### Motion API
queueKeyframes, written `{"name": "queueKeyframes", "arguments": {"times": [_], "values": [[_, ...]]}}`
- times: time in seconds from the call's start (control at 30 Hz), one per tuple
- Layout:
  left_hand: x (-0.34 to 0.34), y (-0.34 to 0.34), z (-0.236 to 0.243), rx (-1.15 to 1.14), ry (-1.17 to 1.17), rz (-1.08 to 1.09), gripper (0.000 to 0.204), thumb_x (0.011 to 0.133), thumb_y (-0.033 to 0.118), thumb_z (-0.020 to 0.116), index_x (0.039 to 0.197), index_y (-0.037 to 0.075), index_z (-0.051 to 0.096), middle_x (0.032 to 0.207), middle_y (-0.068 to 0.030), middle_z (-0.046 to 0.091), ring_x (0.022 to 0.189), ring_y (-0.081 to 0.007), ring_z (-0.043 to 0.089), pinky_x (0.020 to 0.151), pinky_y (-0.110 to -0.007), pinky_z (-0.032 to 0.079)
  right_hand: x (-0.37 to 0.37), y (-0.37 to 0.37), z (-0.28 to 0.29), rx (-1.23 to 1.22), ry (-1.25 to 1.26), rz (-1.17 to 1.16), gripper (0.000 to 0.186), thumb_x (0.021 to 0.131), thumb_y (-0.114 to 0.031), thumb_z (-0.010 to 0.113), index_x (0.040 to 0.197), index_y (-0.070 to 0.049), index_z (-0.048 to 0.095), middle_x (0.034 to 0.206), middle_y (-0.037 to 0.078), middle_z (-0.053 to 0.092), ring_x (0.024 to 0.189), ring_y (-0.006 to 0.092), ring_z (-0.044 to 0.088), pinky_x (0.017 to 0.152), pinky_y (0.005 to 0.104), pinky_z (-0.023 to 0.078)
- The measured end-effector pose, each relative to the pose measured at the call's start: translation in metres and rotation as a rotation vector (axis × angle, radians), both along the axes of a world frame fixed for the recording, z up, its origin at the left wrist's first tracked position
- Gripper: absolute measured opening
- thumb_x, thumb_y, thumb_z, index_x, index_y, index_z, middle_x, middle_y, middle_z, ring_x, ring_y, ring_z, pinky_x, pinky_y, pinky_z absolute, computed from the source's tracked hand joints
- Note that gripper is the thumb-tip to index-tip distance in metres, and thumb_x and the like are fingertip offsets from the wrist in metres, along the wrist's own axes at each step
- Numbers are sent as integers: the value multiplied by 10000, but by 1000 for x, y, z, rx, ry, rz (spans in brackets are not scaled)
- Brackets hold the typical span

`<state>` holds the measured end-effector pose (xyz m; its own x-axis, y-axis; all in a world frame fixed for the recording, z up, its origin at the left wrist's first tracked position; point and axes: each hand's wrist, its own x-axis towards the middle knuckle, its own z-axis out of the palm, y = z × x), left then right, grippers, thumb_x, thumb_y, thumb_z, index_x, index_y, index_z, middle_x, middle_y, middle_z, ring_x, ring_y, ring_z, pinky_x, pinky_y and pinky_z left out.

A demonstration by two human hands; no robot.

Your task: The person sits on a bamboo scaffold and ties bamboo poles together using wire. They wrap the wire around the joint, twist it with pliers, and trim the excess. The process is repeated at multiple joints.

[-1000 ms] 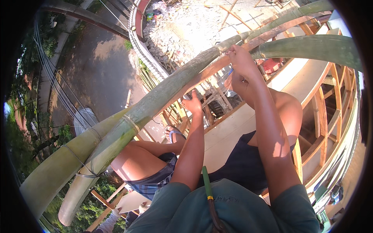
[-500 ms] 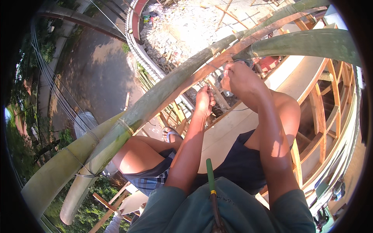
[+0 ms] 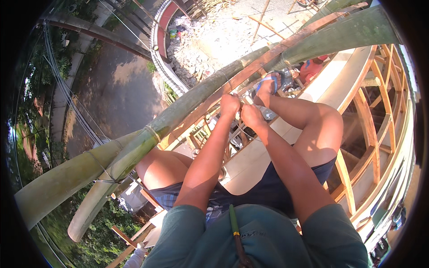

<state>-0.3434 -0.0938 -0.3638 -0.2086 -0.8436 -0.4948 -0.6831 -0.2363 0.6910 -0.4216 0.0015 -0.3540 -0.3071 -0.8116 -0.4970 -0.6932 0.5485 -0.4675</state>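
My left hand is closed just below a long reddish wooden plank that lies along a green bamboo pole. Close on its right, my right hand is closed too, almost touching it. Between them they grip a thin tie wire, whose loose end curves below the hands; the fingertips are mostly hidden. Wire also loops round the pole and plank just above the left hand. A green-handled tool hangs in front of my dark green shirt, its lower end out of sight.
Thick bamboo poles cross at left, lashed with wire. Another thick bamboo runs to the upper right. Curved wooden framing stands at right. Far below lie a road and rubble. A person in red is beneath.
My right hand has come down and left, beside my left hand, which has risen closer to the plank. My right foot now shows by the bamboo.
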Motion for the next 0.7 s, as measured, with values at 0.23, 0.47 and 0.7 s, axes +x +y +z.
{"name": "queueKeyframes", "arguments": {"times": [0.23, 0.47, 0.7], "values": [[-22, 34, -4, 153, 309, 560, 301, 952, 202, 578, 800, -29, 696, 713, -162, 666, 645, -230, 626, 619, -378, 470, -7, 7, 24, -341, 241, 102, 203, 873, -156, 562, 960, -63, 719, 939, 239, 694, 944, 384, 681, 831, 495, 539], [-32, 38, 16, 365, 573, 625, 308, 1009, 236, 540, 817, 8, 619, 653, -82, 643, 516, -156, 577, 490, -336, 434, -15, 19, 54, 42, -53, -10, 370, 913, -261, 499, 1025, 39, 686, 1077, 286, 662, 1053, 413, 640, 948, 471, 489], [7, 33, -16, 260, 655, 327, 316, 1043, 307, 482, 893, 61, 613, 633, -8, 552, 554, -98, 475, 560, -267, 390, -40, -6, 103, 75, -456, -285, 339, 967, -310, 508, 908, -1, 636, 788, 165, 644, 692, 265, 625, 595, 390, 480]]}}
